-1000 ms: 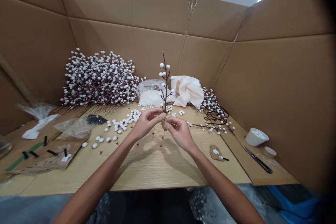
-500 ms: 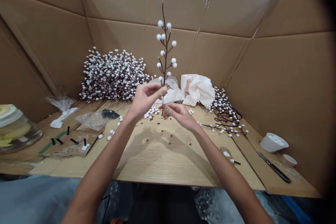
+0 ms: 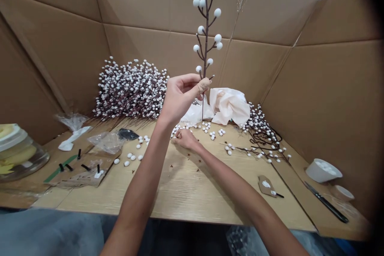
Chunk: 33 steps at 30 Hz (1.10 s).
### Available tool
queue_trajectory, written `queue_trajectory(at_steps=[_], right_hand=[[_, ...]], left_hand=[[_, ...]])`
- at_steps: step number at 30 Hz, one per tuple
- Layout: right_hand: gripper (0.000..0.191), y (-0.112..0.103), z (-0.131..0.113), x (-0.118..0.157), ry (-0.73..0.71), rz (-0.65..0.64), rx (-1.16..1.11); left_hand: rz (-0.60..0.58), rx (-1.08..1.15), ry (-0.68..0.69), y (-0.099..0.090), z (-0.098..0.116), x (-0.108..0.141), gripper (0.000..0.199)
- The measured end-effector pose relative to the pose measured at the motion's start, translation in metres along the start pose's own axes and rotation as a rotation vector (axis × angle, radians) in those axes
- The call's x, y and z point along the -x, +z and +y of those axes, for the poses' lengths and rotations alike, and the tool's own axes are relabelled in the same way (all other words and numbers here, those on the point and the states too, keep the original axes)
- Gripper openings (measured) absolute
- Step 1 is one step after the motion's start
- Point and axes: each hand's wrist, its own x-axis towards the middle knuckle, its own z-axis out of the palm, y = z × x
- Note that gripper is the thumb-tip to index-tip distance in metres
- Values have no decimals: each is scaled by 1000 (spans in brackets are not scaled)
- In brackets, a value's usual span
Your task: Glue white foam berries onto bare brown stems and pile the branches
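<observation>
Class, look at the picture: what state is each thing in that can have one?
Left hand: pinching the berry stem
Berry stem: held upright, only partly berried
Right hand: low beside white berries, grip unclear
White berries: loose, scattered
White cup: holding white balls
Paper: crumpled
Black-handled knife: lying down, blade exposed
</observation>
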Motion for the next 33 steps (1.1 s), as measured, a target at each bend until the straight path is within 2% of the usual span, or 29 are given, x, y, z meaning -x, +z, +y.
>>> queue_trajectory(at_steps=[4, 7, 10, 13, 16, 19, 22, 26, 33], right_hand=[[5, 2, 0, 0, -12, 65, -67], [11, -13, -6, -3, -25, 115, -199], [18, -47, -20, -5, -45, 145, -360], [22, -93, -37, 0, -105, 162, -571], [22, -136, -55, 17, -215, 182, -946], [20, -163, -71, 38, -320, 212, -1006], [17, -176, -85, 56, -415, 280, -986], [13, -184, -98, 70, -494, 441, -904], [14, -187, -105, 82, -626, 522, -800]], left_hand=[[-22, -17, 7, -1, -1, 0, 16], [-32, -19, 12, -2, -2, 0, 15], [-31, -24, 19, -2, -1, 0, 15], [-14, -38, 36, -2, 1, 0, 18], [2, -38, 53, -1, 4, 0, 19], [11, -34, 50, 3, 6, 1, 16], [30, -38, 33, 11, 7, 4, 14], [64, -66, 49, 22, 8, 8, 14], [64, -150, 81, 29, 11, 14, 11]])
